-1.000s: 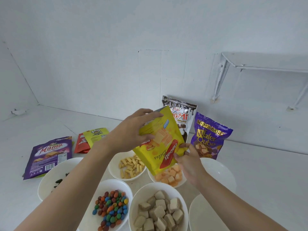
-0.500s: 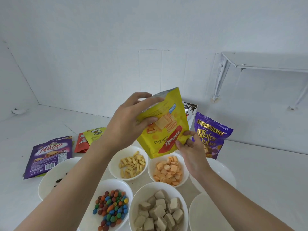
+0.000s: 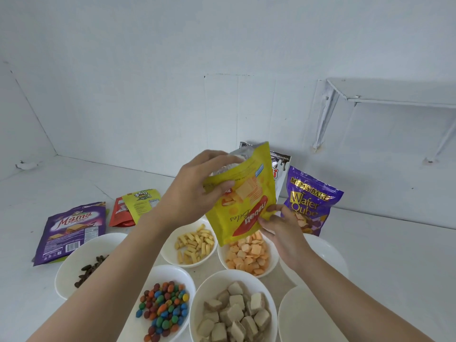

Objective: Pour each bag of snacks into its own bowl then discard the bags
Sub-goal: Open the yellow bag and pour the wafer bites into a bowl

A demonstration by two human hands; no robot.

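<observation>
I hold a yellow Nabati bag (image 3: pixel 243 196) upside down over the white bowl of orange square crackers (image 3: pixel 246 256). My left hand (image 3: pixel 197 191) grips the bag's raised bottom end, where the silver inside shows. My right hand (image 3: pixel 280 224) pinches its lower right edge near the mouth. A purple Wafer Qube bag (image 3: pixel 312 199) and a black-and-white bag (image 3: pixel 280 171) stand behind. Two bare white bowls (image 3: pixel 328 253) (image 3: pixel 303 317) sit at the right.
Other white bowls hold yellow sticks (image 3: pixel 193 244), coloured candies (image 3: pixel 162 309), beige wafer cubes (image 3: pixel 234 314) and dark pieces (image 3: pixel 86 266). Flat bags lie at the left: a purple Mama bag (image 3: pixel 71 230) and a red and yellow-green pair (image 3: pixel 134 206). A white wall shelf (image 3: pixel 394 92) hangs at the right.
Both hands raised the yellow bag off the cracker bowl, then brought it down a little. The crackers in the bowl came into full view.
</observation>
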